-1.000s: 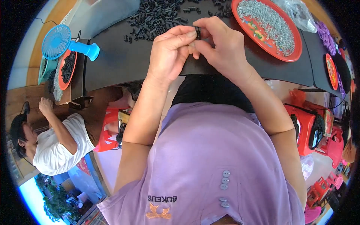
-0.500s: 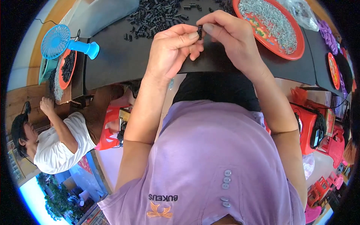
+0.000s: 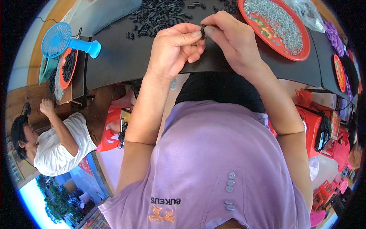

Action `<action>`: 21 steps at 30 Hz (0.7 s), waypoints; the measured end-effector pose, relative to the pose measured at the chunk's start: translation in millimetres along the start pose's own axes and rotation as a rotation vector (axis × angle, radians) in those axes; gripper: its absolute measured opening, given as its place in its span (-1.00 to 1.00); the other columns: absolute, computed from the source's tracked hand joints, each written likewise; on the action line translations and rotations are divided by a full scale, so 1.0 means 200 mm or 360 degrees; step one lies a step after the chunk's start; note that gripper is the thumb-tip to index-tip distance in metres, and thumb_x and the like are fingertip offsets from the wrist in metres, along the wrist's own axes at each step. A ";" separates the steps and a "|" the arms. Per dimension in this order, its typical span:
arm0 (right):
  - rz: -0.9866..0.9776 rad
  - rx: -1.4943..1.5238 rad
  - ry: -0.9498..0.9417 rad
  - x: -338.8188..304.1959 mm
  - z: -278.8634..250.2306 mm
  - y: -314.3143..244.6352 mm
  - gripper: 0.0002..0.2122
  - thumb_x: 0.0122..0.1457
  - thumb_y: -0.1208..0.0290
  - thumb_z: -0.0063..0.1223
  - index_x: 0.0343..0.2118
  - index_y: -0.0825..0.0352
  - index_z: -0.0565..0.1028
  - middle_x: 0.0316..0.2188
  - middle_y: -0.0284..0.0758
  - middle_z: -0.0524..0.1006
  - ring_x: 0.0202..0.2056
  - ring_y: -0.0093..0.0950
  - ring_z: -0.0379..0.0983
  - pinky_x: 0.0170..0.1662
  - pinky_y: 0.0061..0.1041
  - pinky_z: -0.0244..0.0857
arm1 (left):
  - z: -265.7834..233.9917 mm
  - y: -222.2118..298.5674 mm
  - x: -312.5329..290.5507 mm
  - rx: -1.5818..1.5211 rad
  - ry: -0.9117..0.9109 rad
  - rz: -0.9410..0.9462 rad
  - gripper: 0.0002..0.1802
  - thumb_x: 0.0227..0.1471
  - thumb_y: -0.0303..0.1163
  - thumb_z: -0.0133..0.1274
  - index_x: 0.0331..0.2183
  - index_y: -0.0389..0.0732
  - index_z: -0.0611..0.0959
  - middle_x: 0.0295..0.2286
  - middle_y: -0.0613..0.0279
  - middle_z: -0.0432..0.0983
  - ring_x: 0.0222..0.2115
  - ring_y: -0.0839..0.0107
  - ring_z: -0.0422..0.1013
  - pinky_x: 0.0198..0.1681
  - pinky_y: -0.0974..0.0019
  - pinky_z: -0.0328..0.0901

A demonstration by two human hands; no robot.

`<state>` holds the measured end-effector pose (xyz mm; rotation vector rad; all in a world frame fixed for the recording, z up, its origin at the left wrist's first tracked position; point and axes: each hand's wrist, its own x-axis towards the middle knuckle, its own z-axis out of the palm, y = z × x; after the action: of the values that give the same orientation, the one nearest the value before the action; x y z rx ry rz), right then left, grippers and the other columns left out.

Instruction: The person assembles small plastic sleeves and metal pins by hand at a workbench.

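Note:
Between my two hands, above the near edge of the dark table point(image 3: 126, 63), is a small black plastic part point(image 3: 203, 34). My left hand point(image 3: 169, 49) pinches it between thumb and fingers, the other fingers curled underneath. From the other side, my right hand point(image 3: 236, 42) closes its thumb and forefinger at the part's upper end; whether a tiny piece is also between those fingertips is hidden. Beyond my hands lies a loose heap of similar black parts point(image 3: 158, 19). To the right, a red patterned tray point(image 3: 263, 32) bears many small shiny metal pieces point(image 3: 284, 28).
A blue handheld fan point(image 3: 82, 46) stands at the left, beside an orange-red plate of black parts point(image 3: 64, 82). A clear plastic bag point(image 3: 310, 17) lies far right. At the left sits another person in a white shirt point(image 3: 63, 147). Red stools point(image 3: 324, 191) are at lower right.
Both hands stay together at the black part. My right fingers have shifted slightly on it, and my left fingers have curled a little closer.

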<state>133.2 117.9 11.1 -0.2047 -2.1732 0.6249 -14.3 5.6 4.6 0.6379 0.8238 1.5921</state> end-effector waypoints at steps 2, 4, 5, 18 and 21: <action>0.0000 0.0024 -0.0064 0.01 -0.03 -0.02 -0.79 0.00 0.34 0.13 -0.30 0.30 0.47 -0.39 -0.25 0.52 -0.43 -0.23 0.52 -0.41 -0.29 0.37 | -0.03 0.00 0.00 -0.0058 -0.0070 -0.0003 -0.85 0.07 -0.52 0.05 -0.31 -0.42 0.56 -0.50 0.06 0.53 -0.57 0.34 0.48 -0.61 0.41 0.29; 0.0006 0.0039 -0.0123 0.01 -0.04 -0.04 -0.76 -0.02 0.32 0.17 -0.31 0.30 0.47 -0.40 -0.25 0.52 -0.43 -0.23 0.52 -0.41 -0.30 0.37 | -0.04 -0.01 0.00 -0.0118 -0.0076 -0.0028 -0.83 0.09 -0.52 0.02 -0.28 -0.42 0.56 -0.44 0.03 0.54 -0.51 0.29 0.49 -0.53 0.36 0.32; 0.0015 0.0006 -0.0138 0.01 -0.04 -0.05 -0.72 -0.06 0.30 0.20 -0.31 0.31 0.47 -0.40 -0.25 0.52 -0.44 -0.24 0.52 -0.42 -0.31 0.37 | -0.03 -0.01 0.00 -0.0119 -0.0077 -0.0026 -0.83 0.09 -0.52 0.02 -0.28 -0.42 0.56 -0.44 0.03 0.54 -0.51 0.29 0.49 -0.53 0.36 0.32; -0.0463 -0.0434 0.0105 0.06 0.01 -0.02 -0.73 -0.33 0.31 0.25 -0.58 0.23 0.37 -0.60 -0.38 0.38 -0.58 -0.35 0.44 -0.56 -0.38 0.29 | -0.02 -0.01 0.00 -0.0037 -0.0059 0.0021 -0.83 0.09 -0.53 0.00 -0.30 -0.45 0.57 -0.39 -0.01 0.55 -0.47 0.26 0.50 -0.42 0.26 0.39; -0.0530 -0.0401 0.0111 0.04 0.02 0.01 -0.73 -0.32 0.29 0.25 -0.59 0.21 0.37 -0.62 -0.39 0.34 -0.59 -0.39 0.41 -0.56 -0.42 0.27 | -0.01 -0.01 -0.01 -0.0027 -0.0039 0.0005 -0.83 0.10 -0.52 -0.01 -0.31 -0.45 0.57 -0.40 0.00 0.54 -0.48 0.25 0.49 -0.43 0.24 0.38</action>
<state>124.3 120.4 14.7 0.0053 -2.1496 0.1540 -14.2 4.4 2.1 0.6456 0.7906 1.5897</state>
